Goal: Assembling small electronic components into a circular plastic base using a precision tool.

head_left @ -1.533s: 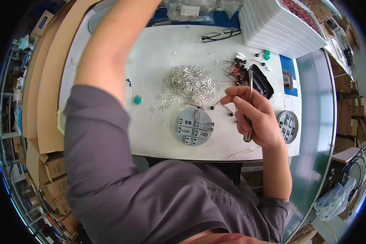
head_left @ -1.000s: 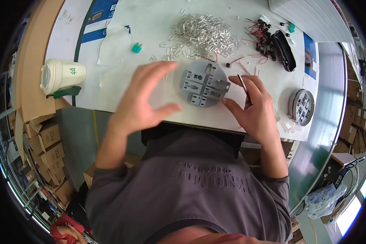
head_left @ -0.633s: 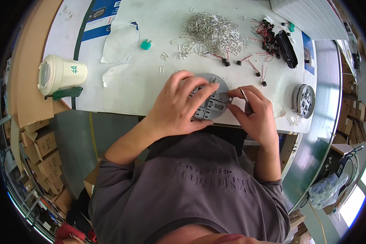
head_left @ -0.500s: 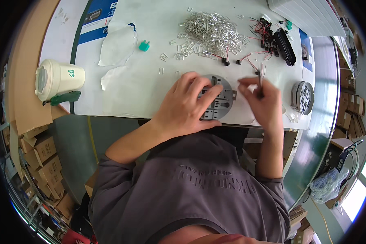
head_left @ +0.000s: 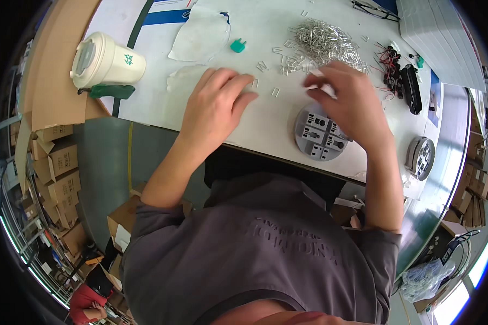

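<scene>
My left hand (head_left: 214,105) is off the grey disc, palm down over the table, with thumb and fingers apart and nothing between them. Its fingertips are close to a loose U-shaped metal clip (head_left: 255,83). A round grey plastic disc (head_left: 303,135) with black slotted compartments lies near the table's front edge. My right hand (head_left: 350,103) hovers over its far right side, hiding part of it. The right fingers are bent and smeared by motion beside the pile of silvery U-shaped clips (head_left: 328,42); whether they hold anything is unclear.
Black parts with red wires (head_left: 387,65) and a black case (head_left: 412,89) lie at the right. Another round assembly (head_left: 421,157) sits by the right edge. A cream cup (head_left: 111,62), a green tool (head_left: 111,91) and a green plug (head_left: 238,45) are further left. A person in red (head_left: 87,303) is behind, lower left.
My left hand has let go of the disc and moved left. The right hand has moved over the disc toward the clip pile; the dark thin object it held no longer shows. The view has shifted.
</scene>
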Motion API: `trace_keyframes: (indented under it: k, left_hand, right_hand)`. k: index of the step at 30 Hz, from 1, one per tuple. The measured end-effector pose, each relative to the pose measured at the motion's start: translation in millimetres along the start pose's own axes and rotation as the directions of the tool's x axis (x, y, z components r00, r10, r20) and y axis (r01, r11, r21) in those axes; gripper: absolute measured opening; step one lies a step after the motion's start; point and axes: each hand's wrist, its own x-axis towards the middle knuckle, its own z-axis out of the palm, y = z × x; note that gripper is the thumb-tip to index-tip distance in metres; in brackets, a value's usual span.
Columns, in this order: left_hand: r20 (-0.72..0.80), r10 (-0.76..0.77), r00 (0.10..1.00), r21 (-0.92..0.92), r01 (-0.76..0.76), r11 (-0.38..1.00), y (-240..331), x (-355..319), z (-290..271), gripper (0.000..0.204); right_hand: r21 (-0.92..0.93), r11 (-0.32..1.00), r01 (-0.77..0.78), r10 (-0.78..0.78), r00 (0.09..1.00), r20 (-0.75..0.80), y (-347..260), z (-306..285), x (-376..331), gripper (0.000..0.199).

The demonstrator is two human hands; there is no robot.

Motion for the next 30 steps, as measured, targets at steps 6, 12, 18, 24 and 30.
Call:
trace_keyframes:
  k: [6,12,18,24,30]
  left_hand:
    - [-0.028,0.024,0.999,-0.047,-0.025,0.999,-26.6,27.7,-8.7,0.027]
    - [-0.107,0.031,0.994,0.198,-0.009,0.98,-45.1,56.2,-1.5,0.025]
    - [-0.174,0.167,0.971,0.311,-0.107,0.944,-52.3,54.3,-4.1,0.026]
    - [0.003,0.174,0.985,-0.595,-0.138,0.792,43.1,35.3,6.3,0.033]
    - [-0.003,0.154,0.988,-0.644,-0.119,0.756,69.4,19.4,50.9,0.037]
  right_hand:
    - [-0.347,0.893,0.287,-0.193,0.94,0.281,-14.2,15.8,32.8,0.01]
    - [-0.474,0.846,0.243,-0.138,0.959,0.246,-19.9,25.8,25.4,0.005]
    - [0.289,0.946,-0.148,0.198,0.968,-0.152,-16.4,-32.5,-34.2,0.016]
    - [0.401,0.807,-0.434,0.508,0.856,-0.096,-1.3,-36.3,-67.5,0.021]
    - [0.355,0.849,-0.391,0.474,0.861,-0.186,13.9,-7.6,-61.2,0.024]
